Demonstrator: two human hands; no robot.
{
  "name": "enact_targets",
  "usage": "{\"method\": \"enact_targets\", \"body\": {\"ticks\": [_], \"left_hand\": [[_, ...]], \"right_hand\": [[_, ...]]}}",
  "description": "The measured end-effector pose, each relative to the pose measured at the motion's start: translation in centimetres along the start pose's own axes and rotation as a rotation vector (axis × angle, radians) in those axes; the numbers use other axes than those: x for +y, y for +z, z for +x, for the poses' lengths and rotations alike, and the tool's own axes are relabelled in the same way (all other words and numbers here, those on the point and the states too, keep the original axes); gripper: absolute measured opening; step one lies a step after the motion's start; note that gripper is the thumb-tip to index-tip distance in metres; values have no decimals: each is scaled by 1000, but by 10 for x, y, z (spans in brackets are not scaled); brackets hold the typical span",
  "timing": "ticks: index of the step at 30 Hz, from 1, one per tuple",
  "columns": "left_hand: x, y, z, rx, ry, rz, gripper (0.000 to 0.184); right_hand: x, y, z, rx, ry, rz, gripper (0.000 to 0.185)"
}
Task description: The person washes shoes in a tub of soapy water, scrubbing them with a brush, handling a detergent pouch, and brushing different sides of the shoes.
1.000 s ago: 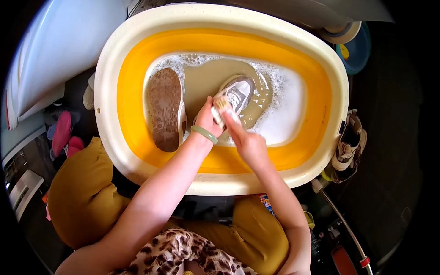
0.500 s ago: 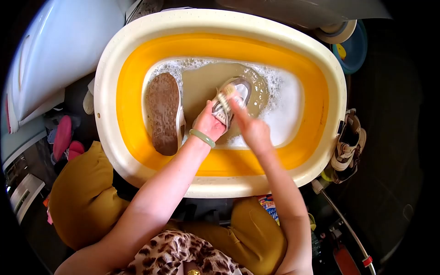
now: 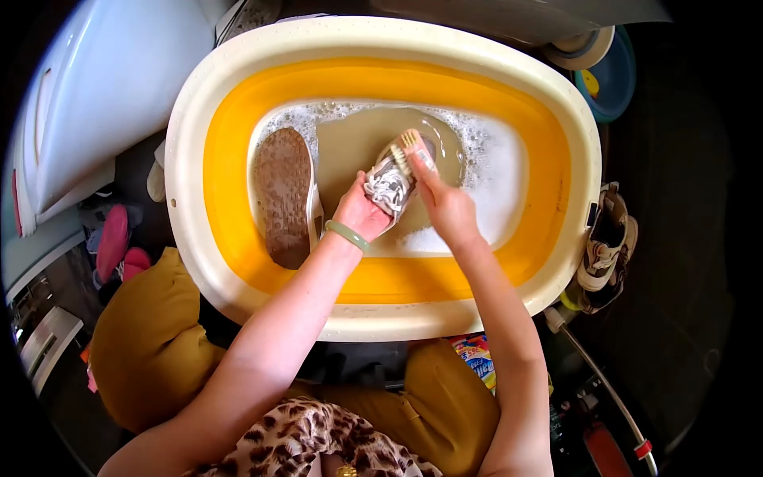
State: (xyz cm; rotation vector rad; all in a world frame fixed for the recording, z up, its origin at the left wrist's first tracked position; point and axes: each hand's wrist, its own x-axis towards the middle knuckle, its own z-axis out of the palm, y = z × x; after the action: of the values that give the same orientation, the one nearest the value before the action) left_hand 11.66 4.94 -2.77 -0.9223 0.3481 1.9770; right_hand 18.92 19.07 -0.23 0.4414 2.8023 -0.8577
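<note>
Brushing position: since half a second ago, my right hand (image 3: 453, 216) and the pale-bristled hand brush (image 3: 412, 148) have shifted away from me, toward the toe of the grey-and-white lace-up shoe (image 3: 388, 189); more of its laces now shows.
Right grip: fingers closed around the brush handle, forefinger apparently laid along it, likely to direct pressure into the bristles.
Bristle side: turned toward the upper near the toe; exact contact is partly hidden.
Left grip: palm and fingers of my left hand (image 3: 367, 215) cup the shoe from beneath, thumb at its side. This presumably braces it against the brush and leaves the upper exposed.
Shoe location: laces up, toe pointing away from me, over the murky grey-brown water (image 3: 350, 131) in the middle of the oval yellow tub with a cream rim (image 3: 381, 36). Held there, drips should fall back inside.
Second shoe: brown patterned sole (image 3: 286, 191) facing up, at the tub's left end, beside the working area and apparently out of the brush's path.
Foam: white suds (image 3: 502, 183) gathered mainly at the right end.
Left wrist: pale green ring bangle (image 3: 347, 236), clear of the shoe.
Outside the rim: cream-and-dark footwear (image 3: 608, 246), just beside the tub's right end.
</note>
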Motion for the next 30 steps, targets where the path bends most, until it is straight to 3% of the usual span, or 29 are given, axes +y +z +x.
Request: {"method": "enact_targets", "body": {"ticks": [2,4,5,7,9,10,11,13,15,17,19,20,22,23,28,30], "left_hand": [[0,10,-3,67,4,-65,48],[4,5,-4,192,77,146,48],[5,-6,-5,124,21,152,47],[-1,-4,-3,176,28,137,47],[-4,-11,8,166,75,73,49],[-3,-7,6,35,29,37,49],[-2,-4,4,42,34,44,49],[-1,1,1,49,20,55,48],[2,4,-1,175,45,-10,49],[5,-2,-3,165,58,86,49],[7,-8,-5,94,31,176,51],[0,-5,-1,189,14,151,51],[-4,-2,2,118,43,86,51],[-3,-8,6,59,65,133,52],[5,5,-3,203,46,25,52],[6,-7,-3,254,11,172,49]], "right_hand": [[-5,11,-22,-14,-25,451,39],[-33,18,-62,38,-139,456,40],[-38,12,-64,27,-129,468,40],[-37,-7,-62,-192,-3,109,40],[-14,-9,-26,-159,18,-46,41],[-6,-8,-9,-138,36,-193,42],[-1,-8,-1,-137,32,-190,42],[4,-13,4,75,-7,-6,43],[-14,-14,-23,111,-97,148,41],[-39,-13,-44,133,-187,324,39],[-53,-17,-55,-147,-114,106,39],[-42,-12,-49,-138,-114,100,39],[-3,5,-16,-41,5,-99,41],[9,4,-6,104,-76,-61,46],[-20,11,-50,26,-156,165,46],[-25,12,-66,11,-217,150,48]]}}
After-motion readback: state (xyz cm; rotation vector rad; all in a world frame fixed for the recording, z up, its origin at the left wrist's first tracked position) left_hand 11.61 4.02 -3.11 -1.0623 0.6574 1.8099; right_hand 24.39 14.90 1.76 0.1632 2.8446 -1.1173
